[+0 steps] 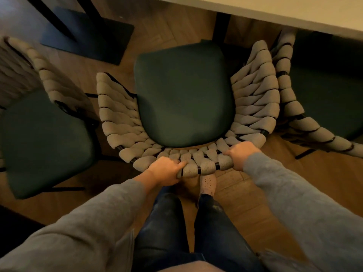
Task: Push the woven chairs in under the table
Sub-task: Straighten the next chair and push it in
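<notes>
A woven chair [121, 122] with a beige braided back and a dark green seat cushion stands right in front of me, its seat facing the light table top [275, 8] at the upper right. My left hand [165, 170] grips the top rail of its backrest on the left. My right hand [240, 154] grips the same rail further right. The cushion's front edge lies just short of the table edge. A second woven chair [306, 122] stands to the right, its seat partly beneath the table. A third woven chair [45, 142] stands to the left, away from the table.
A black flat table base [88, 34] with dark posts sits on the wooden floor at the upper left. A dark table leg [222, 26] rises behind the middle chair. My legs and one light shoe [208, 183] are close behind the backrest.
</notes>
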The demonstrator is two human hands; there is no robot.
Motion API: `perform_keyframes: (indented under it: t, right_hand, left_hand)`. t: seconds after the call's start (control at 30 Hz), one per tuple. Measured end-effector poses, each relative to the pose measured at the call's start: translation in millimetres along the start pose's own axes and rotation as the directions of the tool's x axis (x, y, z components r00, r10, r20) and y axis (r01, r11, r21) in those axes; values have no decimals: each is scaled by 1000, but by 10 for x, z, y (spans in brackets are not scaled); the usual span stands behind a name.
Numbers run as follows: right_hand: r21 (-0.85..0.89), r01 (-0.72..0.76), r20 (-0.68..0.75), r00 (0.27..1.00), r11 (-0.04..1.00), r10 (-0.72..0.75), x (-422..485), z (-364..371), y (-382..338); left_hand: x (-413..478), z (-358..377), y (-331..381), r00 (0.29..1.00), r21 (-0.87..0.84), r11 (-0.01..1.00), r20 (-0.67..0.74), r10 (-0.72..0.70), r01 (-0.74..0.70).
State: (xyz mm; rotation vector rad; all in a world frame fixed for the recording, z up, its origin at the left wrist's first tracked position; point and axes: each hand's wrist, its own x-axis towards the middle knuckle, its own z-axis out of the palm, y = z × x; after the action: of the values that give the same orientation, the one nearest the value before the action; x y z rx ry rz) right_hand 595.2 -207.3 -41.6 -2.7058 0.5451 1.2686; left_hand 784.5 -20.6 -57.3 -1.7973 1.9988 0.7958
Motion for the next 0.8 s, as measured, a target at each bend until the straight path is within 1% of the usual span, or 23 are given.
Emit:
perform_keyframes:
  t: [0.07,0.13,0.2,0.33,0.53,0.67,0.8]
  right_hand:
    - [12,-4,-9,1000,1000,4,-15,-27,-16]
    - [38,-22,-20,1000,999,23,16,-70,-49]
    - [99,-43,-2,999,994,43,70,-150,-107]
    - [202,-109,33,994,973,105,214,-357,-297]
    - [314,-185,33,982,931,184,444,-705,-401]
    - [343,-199,-4,977,918,214,590,-911,-409]
    - [353,-207,-10,974,912,225,705,-1115,-332]
  left_hand:
    - [13,-46,-68,999,-4,999,29,44,-44]
    - [17,-80,-157,998,-17,999,48,50,-49]
    - [25,-174,-311,995,-5,998,79,66,-66]
    - [33,-394,-758,990,67,990,84,117,-123]
    - [208,-762,-1308,978,156,970,115,172,-188]
    - [357,-859,-1640,976,164,966,121,180,-198]
    - [518,-972,-1851,980,164,968,91,176,-189]
